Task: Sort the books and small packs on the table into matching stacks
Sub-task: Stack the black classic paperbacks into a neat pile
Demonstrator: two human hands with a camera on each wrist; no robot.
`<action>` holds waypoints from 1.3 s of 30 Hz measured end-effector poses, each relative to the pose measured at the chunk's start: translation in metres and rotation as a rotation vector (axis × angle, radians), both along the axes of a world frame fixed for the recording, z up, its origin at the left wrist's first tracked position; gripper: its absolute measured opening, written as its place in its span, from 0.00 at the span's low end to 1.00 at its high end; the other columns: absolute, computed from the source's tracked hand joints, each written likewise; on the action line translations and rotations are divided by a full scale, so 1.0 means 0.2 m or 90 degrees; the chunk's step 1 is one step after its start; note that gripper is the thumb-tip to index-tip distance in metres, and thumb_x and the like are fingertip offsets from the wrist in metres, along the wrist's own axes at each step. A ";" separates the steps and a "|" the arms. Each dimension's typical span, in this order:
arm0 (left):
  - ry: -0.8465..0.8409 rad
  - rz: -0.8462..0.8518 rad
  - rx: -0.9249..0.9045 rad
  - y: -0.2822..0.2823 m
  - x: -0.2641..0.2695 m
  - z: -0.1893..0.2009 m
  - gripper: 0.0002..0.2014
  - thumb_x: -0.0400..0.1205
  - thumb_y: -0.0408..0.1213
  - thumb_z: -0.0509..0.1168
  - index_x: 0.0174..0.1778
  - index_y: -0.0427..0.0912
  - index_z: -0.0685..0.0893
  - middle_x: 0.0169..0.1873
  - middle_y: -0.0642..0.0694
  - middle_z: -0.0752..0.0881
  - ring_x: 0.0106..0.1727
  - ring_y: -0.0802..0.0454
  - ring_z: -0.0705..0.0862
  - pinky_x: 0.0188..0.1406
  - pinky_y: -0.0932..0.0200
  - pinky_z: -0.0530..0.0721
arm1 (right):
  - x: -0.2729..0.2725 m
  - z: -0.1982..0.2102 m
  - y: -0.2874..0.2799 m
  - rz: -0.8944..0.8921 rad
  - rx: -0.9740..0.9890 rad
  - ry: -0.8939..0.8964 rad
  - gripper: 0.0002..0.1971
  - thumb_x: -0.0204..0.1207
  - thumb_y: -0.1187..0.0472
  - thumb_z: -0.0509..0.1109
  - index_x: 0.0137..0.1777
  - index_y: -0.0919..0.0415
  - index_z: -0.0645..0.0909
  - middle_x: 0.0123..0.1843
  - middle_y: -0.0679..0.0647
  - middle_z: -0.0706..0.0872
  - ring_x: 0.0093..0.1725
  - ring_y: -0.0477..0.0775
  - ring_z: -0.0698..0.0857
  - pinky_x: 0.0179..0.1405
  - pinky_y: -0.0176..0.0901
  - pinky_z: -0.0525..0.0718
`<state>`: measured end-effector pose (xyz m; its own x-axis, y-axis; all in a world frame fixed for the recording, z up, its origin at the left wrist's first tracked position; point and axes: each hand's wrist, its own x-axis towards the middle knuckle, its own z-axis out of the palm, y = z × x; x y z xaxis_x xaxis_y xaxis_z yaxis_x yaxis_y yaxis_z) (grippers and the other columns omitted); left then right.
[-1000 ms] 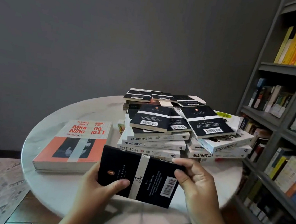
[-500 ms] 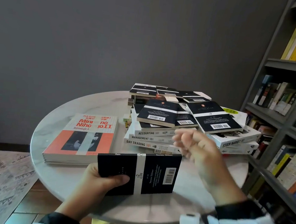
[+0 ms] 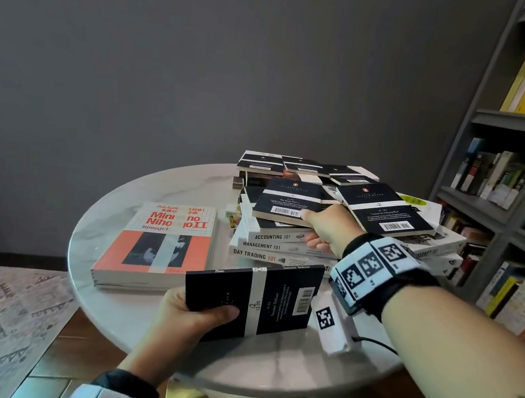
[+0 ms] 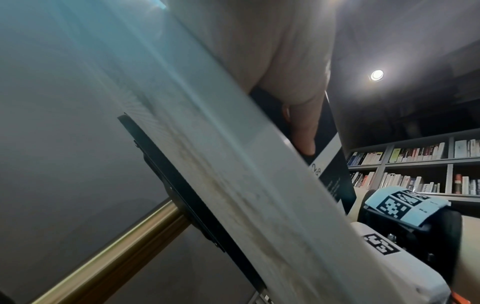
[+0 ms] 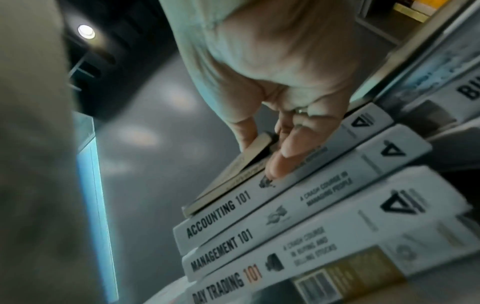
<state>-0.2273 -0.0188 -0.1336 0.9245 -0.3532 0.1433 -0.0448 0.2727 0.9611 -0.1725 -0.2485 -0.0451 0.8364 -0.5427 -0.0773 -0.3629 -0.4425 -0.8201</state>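
A thin black book with a white band (image 3: 280,297) is gripped at its near left corner by my left hand (image 3: 198,317), thumb on the cover, low over the round marble table (image 3: 109,312). The left wrist view shows that thumb (image 4: 303,131) on the black cover (image 4: 335,179). My right hand (image 3: 308,229) pinches the near right corner of another thin black book (image 3: 286,201), thumb on top and fingers under it. That book lies on the white "Accounting 101" stack (image 3: 270,237). The right wrist view shows my fingers (image 5: 278,164) curled round its page edge (image 5: 233,172).
A red-and-white language book (image 3: 161,240) lies at the table's left. More thin black books (image 3: 290,166) cover the back of the pile, and one (image 3: 382,210) tops a second white stack at right. A full bookshelf (image 3: 512,190) stands at the right; a rug (image 3: 2,318) lies at the left.
My right hand let go of the held black book, reached forward to the white stack and took hold of the top black book's corner. My left hand kept its book.
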 end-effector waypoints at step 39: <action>-0.131 0.031 0.089 0.01 0.04 -0.06 0.23 0.47 0.43 0.85 0.38 0.46 0.91 0.37 0.48 0.92 0.39 0.56 0.90 0.34 0.70 0.84 | -0.56 -0.23 0.03 0.303 0.256 -0.277 0.16 0.83 0.67 0.57 0.50 0.51 0.86 0.46 0.45 0.89 0.47 0.43 0.84 0.55 0.36 0.82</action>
